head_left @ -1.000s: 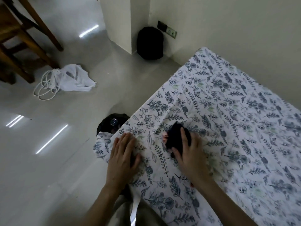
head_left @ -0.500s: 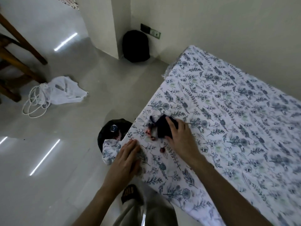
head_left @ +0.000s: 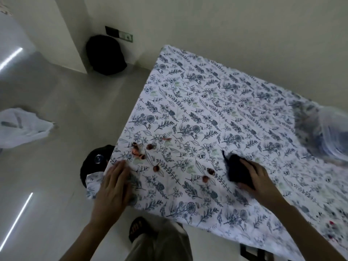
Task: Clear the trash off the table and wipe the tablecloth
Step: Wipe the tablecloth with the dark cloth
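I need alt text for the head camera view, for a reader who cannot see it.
A person's right hand presses a dark cloth on a floral tablecloth, while the left hand lies flat near its corner. Small reddish scraps lie between the hands; a black bin stands below the table edge.

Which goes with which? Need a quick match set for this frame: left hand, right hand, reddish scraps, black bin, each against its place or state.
Column one:
1. left hand
2. right hand
3. reddish scraps
4. black bin

Column two:
A. on the floor, just off the table corner
B. pressing a dark cloth on the tablecloth
C. flat on the tablecloth near the corner
D. scattered loose between the two hands

Pairs: 1-C, 2-B, 3-D, 4-A
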`<action>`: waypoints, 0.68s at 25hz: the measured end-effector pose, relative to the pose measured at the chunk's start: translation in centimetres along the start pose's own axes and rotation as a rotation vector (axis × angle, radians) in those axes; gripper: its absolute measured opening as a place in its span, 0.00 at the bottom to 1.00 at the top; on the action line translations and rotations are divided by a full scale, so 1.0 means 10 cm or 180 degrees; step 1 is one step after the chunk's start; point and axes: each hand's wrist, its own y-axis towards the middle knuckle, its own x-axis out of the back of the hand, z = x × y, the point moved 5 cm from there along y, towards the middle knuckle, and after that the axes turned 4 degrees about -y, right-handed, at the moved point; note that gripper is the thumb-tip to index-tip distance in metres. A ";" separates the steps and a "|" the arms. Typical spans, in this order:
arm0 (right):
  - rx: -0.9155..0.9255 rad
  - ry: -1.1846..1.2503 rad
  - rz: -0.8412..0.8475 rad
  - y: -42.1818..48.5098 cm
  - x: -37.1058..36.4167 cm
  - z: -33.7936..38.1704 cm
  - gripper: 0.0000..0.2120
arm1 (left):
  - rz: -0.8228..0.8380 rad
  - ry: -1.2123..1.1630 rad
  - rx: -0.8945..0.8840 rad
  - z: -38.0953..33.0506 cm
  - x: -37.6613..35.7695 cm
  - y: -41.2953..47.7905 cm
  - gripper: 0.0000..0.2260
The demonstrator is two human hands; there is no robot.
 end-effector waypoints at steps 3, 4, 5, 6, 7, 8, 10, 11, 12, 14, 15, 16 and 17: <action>0.0193 -0.0130 -0.0075 -0.20 -0.21 0.18 0.35 | -0.0047 -0.0005 0.0078 0.01 -0.03 -0.01 0.24; 0.0199 -0.0056 -0.0103 -0.22 -0.29 0.31 0.34 | -0.0079 0.0001 0.0078 -0.01 -0.03 -0.01 0.24; 0.0236 -0.0004 -0.0113 -0.20 -0.36 0.46 0.33 | -0.0104 0.0012 0.0067 -0.03 -0.02 -0.01 0.24; 0.0315 0.0016 -0.0127 -0.15 -0.41 0.63 0.33 | -0.0119 0.0028 0.0066 -0.02 -0.02 -0.01 0.23; 0.0410 0.0011 -0.0158 -0.09 -0.45 0.81 0.33 | -0.0121 0.0043 0.0074 -0.02 -0.02 -0.02 0.23; 0.0516 -0.0001 -0.0187 -0.02 -0.48 1.02 0.33 | -0.0125 0.0062 0.0084 -0.01 -0.01 -0.03 0.23; 0.0649 -0.0024 -0.0269 0.12 -0.51 1.44 0.33 | -0.0162 0.0090 0.0106 -0.01 0.00 -0.06 0.23; 0.0679 -0.0034 -0.0289 0.19 -0.52 1.64 0.33 | -0.0194 0.0082 0.0110 -0.03 0.00 -0.07 0.23; 0.0721 -0.0041 -0.0288 0.26 -0.53 1.86 0.34 | -0.0239 0.0063 0.0132 -0.03 0.01 -0.09 0.22; 0.0873 -0.0074 -0.0286 0.42 -0.54 2.25 0.34 | -0.0330 -0.0003 0.0212 -0.02 0.02 -0.13 0.21; 0.0967 -0.0116 -0.0290 0.50 -0.55 2.43 0.34 | -0.0363 -0.0048 0.0247 -0.01 0.02 -0.17 0.21; 0.1073 -0.0191 -0.0291 0.59 -0.55 2.60 0.34 | -0.0387 -0.0084 0.0262 0.00 0.02 -0.21 0.20; 0.1201 -0.0281 -0.0278 0.67 -0.57 2.78 0.34 | -0.0406 -0.0097 0.0261 0.02 0.02 -0.27 0.19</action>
